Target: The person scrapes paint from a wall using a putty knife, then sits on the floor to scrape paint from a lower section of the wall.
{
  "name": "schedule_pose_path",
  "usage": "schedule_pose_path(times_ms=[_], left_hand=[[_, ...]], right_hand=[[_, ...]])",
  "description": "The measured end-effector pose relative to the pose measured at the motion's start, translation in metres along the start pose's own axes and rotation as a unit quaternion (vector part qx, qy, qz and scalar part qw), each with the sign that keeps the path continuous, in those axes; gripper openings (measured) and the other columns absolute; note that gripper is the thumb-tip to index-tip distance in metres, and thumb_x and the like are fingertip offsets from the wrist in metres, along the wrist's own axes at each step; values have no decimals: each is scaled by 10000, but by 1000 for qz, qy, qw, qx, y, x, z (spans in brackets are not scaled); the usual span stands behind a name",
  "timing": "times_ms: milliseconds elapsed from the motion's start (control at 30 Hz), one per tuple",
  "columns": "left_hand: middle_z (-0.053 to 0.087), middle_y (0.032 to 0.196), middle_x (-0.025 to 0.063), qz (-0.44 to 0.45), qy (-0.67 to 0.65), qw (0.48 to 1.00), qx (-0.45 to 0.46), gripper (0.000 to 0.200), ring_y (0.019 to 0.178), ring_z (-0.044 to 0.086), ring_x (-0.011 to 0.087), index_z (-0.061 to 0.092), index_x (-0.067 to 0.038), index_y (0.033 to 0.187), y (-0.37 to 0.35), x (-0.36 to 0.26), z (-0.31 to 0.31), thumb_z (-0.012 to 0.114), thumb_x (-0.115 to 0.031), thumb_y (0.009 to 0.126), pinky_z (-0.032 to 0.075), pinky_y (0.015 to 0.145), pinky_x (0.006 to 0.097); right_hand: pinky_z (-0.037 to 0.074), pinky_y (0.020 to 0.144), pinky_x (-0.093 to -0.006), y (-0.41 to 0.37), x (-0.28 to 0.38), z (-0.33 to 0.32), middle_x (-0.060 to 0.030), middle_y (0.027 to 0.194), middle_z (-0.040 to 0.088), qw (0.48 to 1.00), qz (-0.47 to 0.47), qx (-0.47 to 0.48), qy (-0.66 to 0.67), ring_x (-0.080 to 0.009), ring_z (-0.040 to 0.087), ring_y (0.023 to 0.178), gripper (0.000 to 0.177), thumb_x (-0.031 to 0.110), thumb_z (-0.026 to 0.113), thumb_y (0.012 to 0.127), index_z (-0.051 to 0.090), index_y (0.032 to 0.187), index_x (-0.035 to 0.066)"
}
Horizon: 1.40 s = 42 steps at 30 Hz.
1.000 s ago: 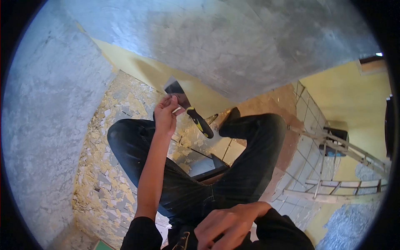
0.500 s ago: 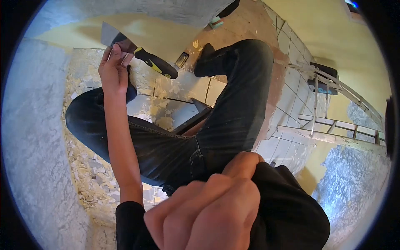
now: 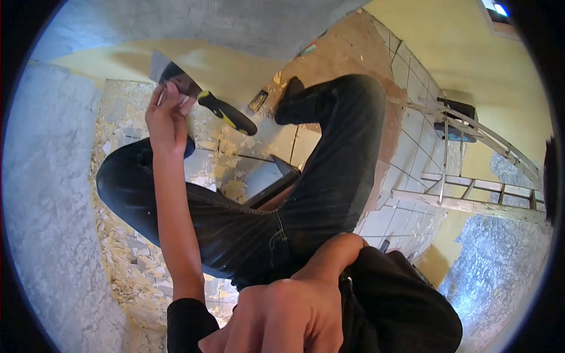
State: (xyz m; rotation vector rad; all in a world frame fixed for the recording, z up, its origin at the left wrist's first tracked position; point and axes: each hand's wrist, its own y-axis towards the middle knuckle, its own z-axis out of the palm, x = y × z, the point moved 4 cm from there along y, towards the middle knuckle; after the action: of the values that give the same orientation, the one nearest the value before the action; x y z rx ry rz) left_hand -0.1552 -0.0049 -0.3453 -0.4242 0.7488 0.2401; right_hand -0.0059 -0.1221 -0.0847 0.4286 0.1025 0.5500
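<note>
My left hand (image 3: 168, 117) pinches the metal blade of a putty knife (image 3: 229, 115) near the wall. Its black and yellow handle points right, away from my fingers. Close to the camera, my right hand (image 3: 282, 317) is curled, with its knuckles towards me. The fingertips are out of sight, so I cannot make out what they hold, if anything. Below the putty knife, a small dark rectangular object (image 3: 257, 101) lies on the floor. Between my bent legs (image 3: 335, 159) is a dark bar (image 3: 273, 188) beside a grey flat piece.
Paint flakes (image 3: 126, 241) cover the floor along the left wall (image 3: 47, 194). A metal ladder (image 3: 471, 197) stands at the right, near a dark object (image 3: 456, 120) with a blue part. The right wall has a peeled grey patch (image 3: 494, 265).
My left hand and the putty knife appear slightly lower and further right. My right hand has shifted down and left in view, still curled. The camera view has tilted a little.
</note>
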Motion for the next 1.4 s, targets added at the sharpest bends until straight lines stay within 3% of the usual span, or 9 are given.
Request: schedule_pose_path(times_ms=[333, 433, 533, 567, 700, 833, 1033, 1100, 1400], left_hand=[[679, 950, 59, -4, -9, 1000, -19, 143, 832, 683, 137, 597, -20, 1065, -5, 5, 9, 605, 21, 928, 632, 733, 352], [680, 947, 84, -12, -30, 999, -29, 159, 739, 626, 144, 572, -11, 1087, -6, 4, 11, 618, 4, 935, 455, 595, 265], [690, 963, 58, -32, -3, 999, -38, 127, 788, 656, 142, 601, -49, 1065, -12, 11, 21, 616, -18, 943, 542, 638, 296], [693, 970, 50, -42, 10, 998, -40, 122, 813, 668, 146, 612, -62, 1062, -16, 14, 26, 618, -29, 945, 575, 661, 310], [694, 1008, 52, -107, -13, 994, 5, 157, 887, 692, 172, 620, -64, 1098, -29, 43, 51, 645, -80, 944, 614, 721, 348], [685, 1065, 67, -118, -59, 991, 23, 199, 934, 693, 183, 604, -37, 1120, -30, 61, 60, 660, -117, 946, 614, 782, 365], [633, 1279, 157, 181, 243, 951, -69, 498, 1184, 615, 268, 454, -3, 1442, -37, 23, 90, 606, -124, 984, 508, 961, 327], [547, 1408, 197, 309, 397, 862, 64, 447, 1273, 562, 302, 500, 10, 1406, -43, 20, 103, 581, -130, 990, 457, 1028, 358], [423, 1471, 294, 298, 365, 878, 84, 556, 1340, 475, 355, 471, 81, 1397, -44, 27, 115, 642, -172, 932, 438, 1046, 389]], right_hand=[[468, 636, -304, 6, 57, -5, -129, 891, 721, 972, -2, 66, -224, -196, 622, 685, 106, 121, 743, 892, 778, 884, 20], [436, 632, -346, 7, 69, -13, -102, 899, 693, 936, -7, 109, -336, -207, 602, 675, 154, 160, 688, 926, 732, 952, 15], [483, 829, -367, -4, 117, -56, -193, 1099, 677, 778, 83, 42, -622, -306, 646, 975, 333, 112, 714, 824, 664, 1119, -33], [478, 878, -347, -2, 131, -69, -195, 1166, 650, 595, 145, -73, -787, -281, 631, 1031, 480, 134, 738, 818, 600, 1244, -38], [498, 783, -323, -14, 132, -150, -130, 1131, 636, 485, 162, -130, -849, -194, 638, 896, 681, 225, 736, 892, 427, 1471, 43], [477, 660, -255, -19, 121, -166, -78, 1035, 636, 669, 256, -259, -648, -110, 586, 741, 636, 209, 647, 972, 355, 1521, 74], [384, 556, -201, -13, 134, -170, -9, 873, 608, 580, 223, -314, -718, -30, 427, 622, 441, 149, 502, 1044, 453, 1478, 84], [437, 607, -221, -7, 135, -171, -19, 842, 591, 526, 228, -301, -762, -56, 465, 651, 417, 114, 491, 1042, 485, 1458, 86], [510, 873, -314, 13, 131, -161, -194, 1211, 673, 440, 186, -252, -842, -163, 661, 980, 404, 26, 499, 1010, 518, 1413, 51]])
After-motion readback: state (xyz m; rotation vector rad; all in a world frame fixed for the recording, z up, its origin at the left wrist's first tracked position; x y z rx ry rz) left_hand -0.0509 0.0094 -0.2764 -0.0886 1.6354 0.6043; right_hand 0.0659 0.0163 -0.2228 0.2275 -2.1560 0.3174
